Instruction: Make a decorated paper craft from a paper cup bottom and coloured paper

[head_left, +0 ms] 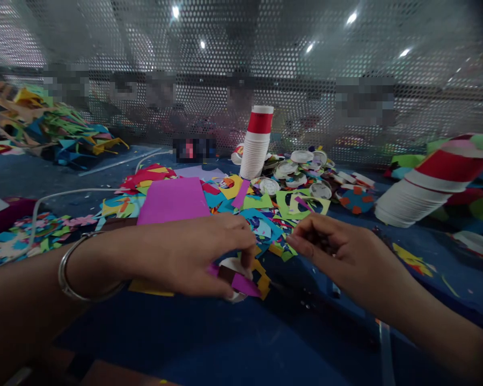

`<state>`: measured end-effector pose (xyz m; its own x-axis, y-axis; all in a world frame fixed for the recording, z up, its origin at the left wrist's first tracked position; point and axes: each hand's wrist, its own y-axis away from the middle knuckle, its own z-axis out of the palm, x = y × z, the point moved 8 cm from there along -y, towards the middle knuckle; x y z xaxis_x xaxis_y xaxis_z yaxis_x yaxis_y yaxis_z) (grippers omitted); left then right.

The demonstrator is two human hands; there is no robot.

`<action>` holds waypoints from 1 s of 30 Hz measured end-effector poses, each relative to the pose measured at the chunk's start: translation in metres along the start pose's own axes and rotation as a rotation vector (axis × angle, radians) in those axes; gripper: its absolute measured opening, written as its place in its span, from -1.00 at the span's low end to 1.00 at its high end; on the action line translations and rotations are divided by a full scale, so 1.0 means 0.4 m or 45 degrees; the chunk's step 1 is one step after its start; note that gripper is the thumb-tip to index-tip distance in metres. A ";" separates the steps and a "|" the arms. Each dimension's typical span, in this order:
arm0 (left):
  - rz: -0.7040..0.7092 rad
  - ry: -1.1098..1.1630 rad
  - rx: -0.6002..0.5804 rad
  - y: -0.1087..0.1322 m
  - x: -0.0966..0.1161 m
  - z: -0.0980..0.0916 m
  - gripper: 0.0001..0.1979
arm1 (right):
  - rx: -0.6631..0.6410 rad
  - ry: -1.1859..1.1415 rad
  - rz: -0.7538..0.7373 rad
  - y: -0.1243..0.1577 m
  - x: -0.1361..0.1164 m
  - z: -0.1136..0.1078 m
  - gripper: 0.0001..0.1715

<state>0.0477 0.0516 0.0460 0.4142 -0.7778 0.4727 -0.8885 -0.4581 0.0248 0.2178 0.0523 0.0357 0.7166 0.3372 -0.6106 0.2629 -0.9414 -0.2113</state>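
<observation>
My left hand (193, 254), with a silver bangle (70, 273) on the wrist, is curled over a small white paper cup (234, 266) with a magenta paper piece (245, 284) against it, pinned between thumb and fingers. My right hand (330, 249) hovers just to the right of it, fingers bent and pinched together; what they hold, if anything, is too small to make out. Both hands work over a heap of coloured paper scraps (265, 220) on the dark blue table (209, 343).
A magenta sheet (173, 199) lies behind my left hand. An upright stack of red-and-white cups (256, 143) stands at the back, a tipped stack (422, 185) at the right. Decorated cup bottoms (301, 174) lie between. More paper offcuts (60, 128) pile far left. A perforated metal screen (241, 64) closes the back.
</observation>
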 end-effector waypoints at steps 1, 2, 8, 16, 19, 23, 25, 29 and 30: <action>-0.015 0.010 0.077 -0.004 -0.014 -0.012 -0.75 | -0.012 -0.007 0.005 0.000 0.002 0.002 -0.71; -0.059 0.011 0.144 -0.009 -0.035 -0.022 -0.80 | -0.028 -0.009 0.010 0.001 0.004 0.006 -0.72; -0.294 -0.087 0.296 -0.034 -0.132 -0.040 -0.86 | -0.115 0.015 0.005 -0.001 0.011 0.023 -0.77; -0.365 -0.502 0.435 -0.020 -0.165 -0.093 -0.72 | -0.062 0.055 0.035 -0.007 0.021 0.010 -0.77; -0.418 -0.566 0.475 -0.012 -0.191 -0.109 -0.72 | 0.019 0.049 0.041 -0.011 0.033 -0.005 -0.79; -0.421 -0.540 0.393 -0.021 -0.215 -0.089 -0.74 | 0.052 0.051 0.052 -0.014 0.043 -0.015 -0.79; -0.441 -0.555 0.368 -0.022 -0.231 -0.086 -0.70 | 0.061 0.086 0.032 -0.014 0.040 -0.018 -0.80; -0.558 -0.617 0.389 0.002 -0.277 -0.123 -0.63 | 0.071 0.115 -0.003 -0.015 0.034 -0.018 -0.81; -0.583 -0.619 0.379 0.010 -0.288 -0.133 -0.62 | 0.074 0.114 -0.006 -0.015 0.034 -0.017 -0.81</action>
<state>-0.0142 0.1623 0.0386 0.8337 -0.5515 0.0263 -0.5425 -0.8271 -0.1472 0.2305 0.0626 0.0339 0.7709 0.3388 -0.5394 0.2306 -0.9378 -0.2595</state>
